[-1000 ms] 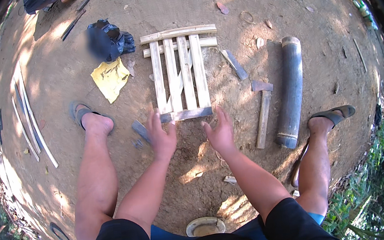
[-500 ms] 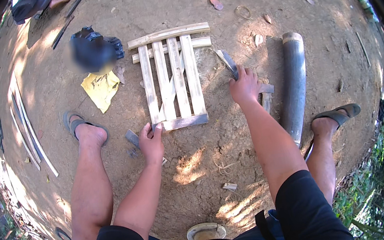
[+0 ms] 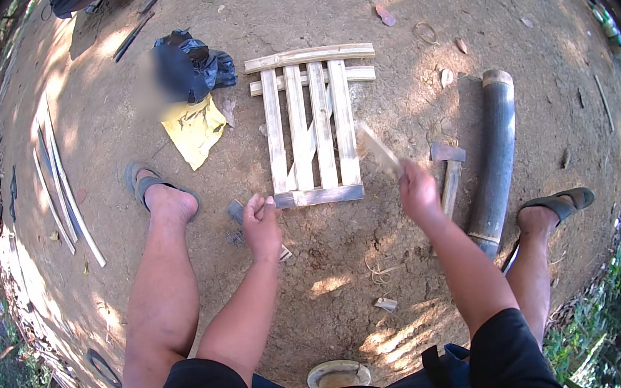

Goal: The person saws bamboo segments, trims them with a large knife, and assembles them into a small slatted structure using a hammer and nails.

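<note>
A small rack of split bamboo (image 3: 323, 130) lies on the ground, its several upright slats crossed by bars at the far end and one dark-backed bar at the near end. Just off its near left corner is my left hand (image 3: 261, 229), fingers curled in with nothing visible in them. To the right of the rack, my right hand (image 3: 419, 190) grips a flat bamboo strip (image 3: 380, 148). The strip slants up toward the rack's right slat, slightly blurred, with its pale face showing. Beside my left hand rests a short dark bamboo piece (image 3: 236, 209).
An axe (image 3: 448, 152) with a wooden handle and a thick dark bamboo pole (image 3: 494, 160) lie at right. Far left of the rack are a black plastic bag (image 3: 202, 71) and yellow sheet (image 3: 197, 133). Long thin strips (image 3: 59, 182) lie at left; a round wooden stump (image 3: 338, 375) is below me.
My right hand has picked up the bamboo strip and brought it nearer me, uncovering the axe head. My left hand has come slightly off the rack's corner. The whole view has shifted.
</note>
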Demonstrator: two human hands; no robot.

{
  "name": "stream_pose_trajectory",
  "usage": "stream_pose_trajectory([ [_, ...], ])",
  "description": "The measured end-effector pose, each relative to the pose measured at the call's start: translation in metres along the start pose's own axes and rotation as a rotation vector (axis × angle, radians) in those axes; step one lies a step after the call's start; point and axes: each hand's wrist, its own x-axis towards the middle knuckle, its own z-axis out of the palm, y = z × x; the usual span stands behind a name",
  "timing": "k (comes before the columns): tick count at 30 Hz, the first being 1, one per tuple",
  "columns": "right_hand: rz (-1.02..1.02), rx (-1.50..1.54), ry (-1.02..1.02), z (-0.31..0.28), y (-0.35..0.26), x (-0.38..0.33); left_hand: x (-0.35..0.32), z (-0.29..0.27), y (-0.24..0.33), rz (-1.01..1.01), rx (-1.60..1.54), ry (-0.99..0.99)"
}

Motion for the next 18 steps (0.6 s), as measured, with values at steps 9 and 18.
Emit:
stream_pose_trajectory([
  [9, -0.329, 0.149, 0.156, 0.077, -0.001, -0.095, -0.001, 0.016, 0.025, -0.037, 0.17, -0.184],
  [18, 0.257, 0.393, 0.113, 0.082, -0.042, -0.026, -0.006, 0.019, 0.01, -0.067, -0.038, -0.158],
])
